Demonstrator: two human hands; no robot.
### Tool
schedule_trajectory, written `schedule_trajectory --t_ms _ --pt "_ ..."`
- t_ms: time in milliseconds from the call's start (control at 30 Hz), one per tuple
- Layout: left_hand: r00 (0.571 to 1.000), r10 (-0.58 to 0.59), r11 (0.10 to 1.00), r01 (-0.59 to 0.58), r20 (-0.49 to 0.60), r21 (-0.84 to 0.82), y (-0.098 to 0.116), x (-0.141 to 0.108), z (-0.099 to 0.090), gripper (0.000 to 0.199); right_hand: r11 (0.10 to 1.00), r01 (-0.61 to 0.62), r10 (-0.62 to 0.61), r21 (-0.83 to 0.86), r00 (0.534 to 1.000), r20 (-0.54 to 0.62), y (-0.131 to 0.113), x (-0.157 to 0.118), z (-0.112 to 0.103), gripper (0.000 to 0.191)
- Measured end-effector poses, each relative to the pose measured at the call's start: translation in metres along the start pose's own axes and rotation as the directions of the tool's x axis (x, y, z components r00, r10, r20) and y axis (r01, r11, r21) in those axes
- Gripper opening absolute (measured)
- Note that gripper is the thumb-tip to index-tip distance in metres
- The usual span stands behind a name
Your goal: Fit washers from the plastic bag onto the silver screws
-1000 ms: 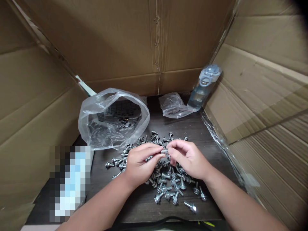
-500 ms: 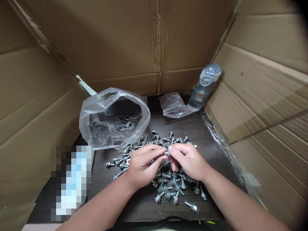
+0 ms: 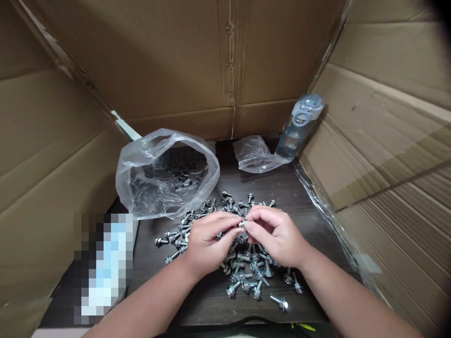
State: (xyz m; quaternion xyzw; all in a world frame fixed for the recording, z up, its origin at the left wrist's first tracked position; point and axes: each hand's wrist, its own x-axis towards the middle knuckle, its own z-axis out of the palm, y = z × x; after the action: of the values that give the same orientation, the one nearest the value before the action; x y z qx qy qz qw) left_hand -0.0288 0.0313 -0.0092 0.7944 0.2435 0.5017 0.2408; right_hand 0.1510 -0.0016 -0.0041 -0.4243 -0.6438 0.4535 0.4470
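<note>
Between the fingertips of both hands is a small silvery bolt (image 3: 242, 224), mostly covered by the fingers. My left hand (image 3: 213, 241) pinches it from the left with thumb and forefinger. From the right, my right hand (image 3: 276, 234) closes thumb and forefinger on its other end. Below and around the hands lies a loose pile of metal bolts with washers (image 3: 248, 284), pointing in many directions. One single bolt (image 3: 280, 302) rests apart near the front edge of the dark table (image 3: 207, 305).
An open clear plastic bag (image 3: 130, 188) with small dark pieces stands at the back left. A flat zip bag (image 3: 255, 155) lies by a water bottle (image 3: 299, 126). Cardboard walls (image 3: 169, 61) enclose the table. A pixelated patch (image 3: 109, 263) covers something at the left.
My right thumb and fingers have shifted their grip around the bolt, with the forefinger now more bent. The left hand stays nearly still, and the pile looks the same.
</note>
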Motion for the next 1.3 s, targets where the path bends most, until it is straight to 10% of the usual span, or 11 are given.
schedule_trajectory --t_ms 333,700,1000,1300 --pt "0.997 -0.073 0.997 0.073 -0.032 -0.015 -0.0005 0.0001 -0.0002 0.020 0.985 -0.008 0.013 0.174 1.000 -0.027 0.0010 -0.0004 -0.0003 0.017" --pt "0.998 0.046 0.997 -0.048 0.045 0.053 -0.0034 -0.0017 0.0016 0.024 0.990 -0.038 0.035 -0.134 0.999 -0.025 0.0025 0.0012 0.0016 0.040" --pt "0.980 -0.197 0.977 0.198 0.026 -0.081 -0.0021 -0.0009 0.0015 0.012 0.957 -0.062 0.065 0.284 0.998 -0.002 0.0004 -0.0011 -0.0043 0.018" --pt "0.996 0.078 0.997 -0.078 0.049 0.002 -0.0032 -0.0010 -0.0002 0.029 0.997 -0.074 0.075 -0.032 0.996 0.042 0.0035 0.0003 0.0007 0.034"
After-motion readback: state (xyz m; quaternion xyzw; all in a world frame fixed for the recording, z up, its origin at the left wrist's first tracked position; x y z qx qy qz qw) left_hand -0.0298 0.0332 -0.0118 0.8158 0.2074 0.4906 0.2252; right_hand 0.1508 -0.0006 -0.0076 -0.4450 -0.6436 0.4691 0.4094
